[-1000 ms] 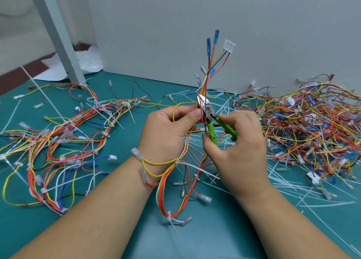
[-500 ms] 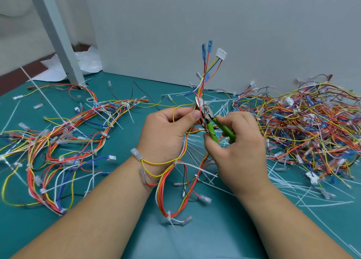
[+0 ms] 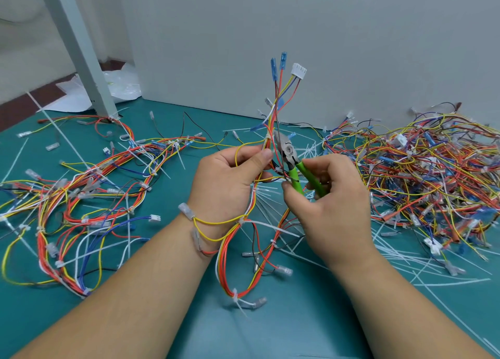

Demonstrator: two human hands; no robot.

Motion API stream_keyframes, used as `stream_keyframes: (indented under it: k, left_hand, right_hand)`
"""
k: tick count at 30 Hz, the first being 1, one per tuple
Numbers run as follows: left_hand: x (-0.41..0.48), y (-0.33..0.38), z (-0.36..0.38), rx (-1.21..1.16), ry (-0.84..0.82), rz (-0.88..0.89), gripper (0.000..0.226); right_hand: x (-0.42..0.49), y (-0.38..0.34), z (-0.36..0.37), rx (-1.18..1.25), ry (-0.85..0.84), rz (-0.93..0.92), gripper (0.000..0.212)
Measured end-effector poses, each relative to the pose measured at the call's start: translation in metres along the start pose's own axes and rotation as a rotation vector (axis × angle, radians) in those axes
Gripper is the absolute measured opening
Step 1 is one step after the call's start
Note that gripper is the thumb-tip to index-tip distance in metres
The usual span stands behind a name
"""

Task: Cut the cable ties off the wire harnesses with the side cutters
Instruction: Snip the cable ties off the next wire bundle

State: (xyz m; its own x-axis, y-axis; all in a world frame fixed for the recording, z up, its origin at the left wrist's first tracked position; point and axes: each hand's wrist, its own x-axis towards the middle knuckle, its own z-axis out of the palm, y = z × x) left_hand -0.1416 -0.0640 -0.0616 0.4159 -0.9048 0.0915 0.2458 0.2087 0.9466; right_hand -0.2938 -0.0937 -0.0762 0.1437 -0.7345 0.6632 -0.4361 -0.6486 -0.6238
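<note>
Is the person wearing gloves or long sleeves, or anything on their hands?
No gloves: the left hand and right hand are bare. Both forearms are bare too, with no sleeves in view. No rings or watch show. The yellow wire across the left wrist is harness wire, not a bracelet.

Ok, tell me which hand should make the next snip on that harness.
Right. The right hand grips the green-handled side cutters, their nose beside the harness, which the left hand holds upright.
</note>
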Motion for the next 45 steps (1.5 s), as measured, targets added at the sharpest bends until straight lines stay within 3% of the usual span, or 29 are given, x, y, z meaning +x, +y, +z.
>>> stream_keyframes:
  k: [3,6,10,21,26,29,31,34,36,38,41,45]
  left_hand:
    - [0.002,0.0,-0.003,-0.024,0.041,-0.012,0.008]
    - [0.006,0.001,-0.006,-0.041,0.078,-0.025,0.009]
    - [0.009,0.004,-0.011,-0.117,0.079,-0.078,0.012]
    - [0.007,0.01,-0.006,-0.108,-0.101,-0.109,0.016]
    - [0.004,0.011,-0.006,-0.086,-0.154,-0.152,0.015]
    - [0.005,0.015,-0.007,-0.097,-0.102,-0.219,0.011]
    - [0.008,0.018,-0.01,-0.139,0.017,-0.232,0.012]
    - [0.009,0.025,-0.014,-0.195,0.162,-0.089,0.025]
    - [0.005,0.024,-0.021,0.101,0.093,0.182,0.062]
    - [-0.001,0.018,-0.025,0.563,-0.131,0.421,0.088]
    - [-0.004,0.008,-0.02,0.966,-0.254,0.453,0.088]
    - [-0.003,0.005,-0.017,1.123,-0.224,0.429,0.06]
  right_hand:
    - [-0.001,-0.002,0.001,0.114,-0.008,0.161,0.036]
    - [0.002,0.0,-0.001,0.391,0.003,0.38,0.035]
    - [0.007,0.005,-0.006,0.676,-0.002,0.509,0.029]
    - [0.004,0.005,-0.001,1.058,-0.393,0.599,0.043]
    - [0.004,0.004,-0.003,1.196,-0.384,0.596,0.054]
    - [0.004,0.004,-0.003,1.149,-0.354,0.568,0.059]
    - [0.004,0.005,-0.003,1.144,-0.325,0.556,0.059]
    - [0.004,0.006,-0.004,1.088,-0.312,0.532,0.058]
    - [0.003,0.008,-0.003,1.046,-0.332,0.512,0.057]
    - [0.002,0.008,-0.002,1.019,-0.356,0.478,0.055]
    - [0.001,0.008,-0.002,1.024,-0.356,0.465,0.05]
    - [0.001,0.011,-0.003,0.996,-0.327,0.468,0.047]
